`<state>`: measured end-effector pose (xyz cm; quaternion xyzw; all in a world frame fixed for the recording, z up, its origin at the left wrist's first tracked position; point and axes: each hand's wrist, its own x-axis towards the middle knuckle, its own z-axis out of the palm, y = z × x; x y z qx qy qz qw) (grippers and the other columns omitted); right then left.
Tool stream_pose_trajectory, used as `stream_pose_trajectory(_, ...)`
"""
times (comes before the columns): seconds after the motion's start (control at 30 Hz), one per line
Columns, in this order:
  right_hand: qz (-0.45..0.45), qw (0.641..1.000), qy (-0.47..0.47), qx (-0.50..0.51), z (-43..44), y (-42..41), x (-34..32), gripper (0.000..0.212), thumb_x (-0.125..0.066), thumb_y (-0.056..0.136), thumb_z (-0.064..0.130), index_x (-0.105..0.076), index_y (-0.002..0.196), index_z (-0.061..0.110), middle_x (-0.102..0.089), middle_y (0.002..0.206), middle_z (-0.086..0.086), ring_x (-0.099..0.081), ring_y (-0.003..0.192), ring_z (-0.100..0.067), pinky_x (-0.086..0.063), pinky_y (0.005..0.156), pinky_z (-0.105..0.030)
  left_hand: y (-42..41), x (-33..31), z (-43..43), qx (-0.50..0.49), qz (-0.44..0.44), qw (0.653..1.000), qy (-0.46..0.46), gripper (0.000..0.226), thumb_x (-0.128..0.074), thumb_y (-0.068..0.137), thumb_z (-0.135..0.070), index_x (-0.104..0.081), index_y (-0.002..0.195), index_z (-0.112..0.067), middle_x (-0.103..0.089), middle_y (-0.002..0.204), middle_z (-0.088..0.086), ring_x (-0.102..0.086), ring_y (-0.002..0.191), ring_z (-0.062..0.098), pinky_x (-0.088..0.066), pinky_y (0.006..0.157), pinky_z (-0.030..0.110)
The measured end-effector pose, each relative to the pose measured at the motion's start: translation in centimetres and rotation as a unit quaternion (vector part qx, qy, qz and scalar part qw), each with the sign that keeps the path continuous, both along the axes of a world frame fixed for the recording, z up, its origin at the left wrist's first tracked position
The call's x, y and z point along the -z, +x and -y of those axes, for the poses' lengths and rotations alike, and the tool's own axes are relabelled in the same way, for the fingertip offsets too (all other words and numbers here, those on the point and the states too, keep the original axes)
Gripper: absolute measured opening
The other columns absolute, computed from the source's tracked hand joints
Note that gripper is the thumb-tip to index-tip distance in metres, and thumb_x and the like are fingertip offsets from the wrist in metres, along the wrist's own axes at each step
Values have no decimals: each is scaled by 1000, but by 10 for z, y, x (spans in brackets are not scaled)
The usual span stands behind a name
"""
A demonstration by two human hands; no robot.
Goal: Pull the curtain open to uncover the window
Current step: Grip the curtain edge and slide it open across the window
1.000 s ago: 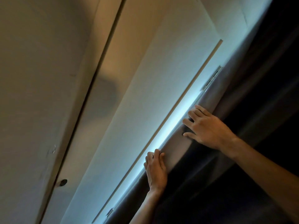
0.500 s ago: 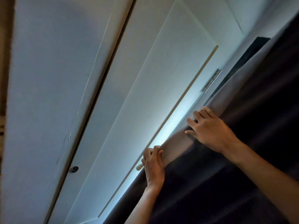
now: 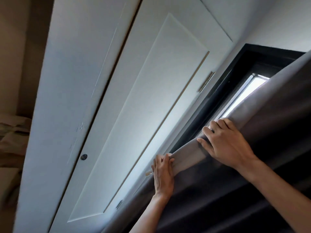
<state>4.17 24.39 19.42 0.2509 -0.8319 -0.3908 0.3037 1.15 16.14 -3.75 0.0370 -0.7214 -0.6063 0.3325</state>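
Gripping the dark grey fabric curtain (image 3: 235,165) at its leading edge, my left hand (image 3: 163,174) and right hand (image 3: 225,142) stay-free clamp it, ready to drag right off the black-framed window (image 3: 242,95).

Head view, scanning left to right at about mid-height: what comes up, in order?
Round dark door knob → white panelled door → metal hinge → black window frame → bright strip of window glass → dark grey curtain.
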Motion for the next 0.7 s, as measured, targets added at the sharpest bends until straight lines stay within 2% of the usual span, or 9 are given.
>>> stream_pose_trajectory(0.1,9,1000,-6,21,-14,30,-3,44,-41,96,48,-63,99,10,-63,93,-14,-55,95,-33,-36,99,-44,27,-4,-13,3,-10,1000,-9,10,-45,99,-25,-53,99,-30,-44,89,-7,-41,87,11,-40,81,32)
stream_pose_trajectory(0.3,32,997,-33,67,-49,98,-10,50,-40,92,51,-67,103,11,-67,96,-12,-57,97,-29,-35,102,-42,82,-4,-46,37,-12,998,-50,15,-40,100,-21,-53,94,-25,-45,88,-5,-43,86,14,-43,81,34)
stream_pose_trajectory(0.4,32,995,-37,92,-69,132,-12,49,-41,92,52,-66,105,12,-67,98,-11,-57,99,-30,-34,103,-41,108,-4,-68,57,-9,998,-41,16,-38,99,-26,-52,93,-23,-47,89,0,-44,87,18,-41,82,33)
stream_pose_trajectory(0.5,32,993,-46,107,-89,167,-16,48,-42,92,52,-67,104,12,-67,98,-11,-58,99,-30,-37,102,-42,139,-12,-89,79,-23,996,-29,19,-35,99,-30,-49,90,-20,-45,89,2,-43,86,19,-37,77,30)
stream_pose_trajectory(0.63,21,992,-64,111,-117,218,-21,48,-41,93,53,-66,99,13,-65,93,-7,-56,94,-28,-37,98,-40,188,-22,-116,98,-53,994,-3,21,-32,97,-33,-48,92,-21,-40,89,-3,-37,83,13,-29,76,22)
stream_pose_trajectory(0.7,13,991,-68,115,-130,243,-24,47,-40,93,53,-65,96,13,-64,91,-6,-55,92,-27,-36,97,-39,209,-24,-129,109,-64,992,9,21,-30,96,-37,-46,94,-25,-38,91,-5,-33,83,8,-30,78,24)
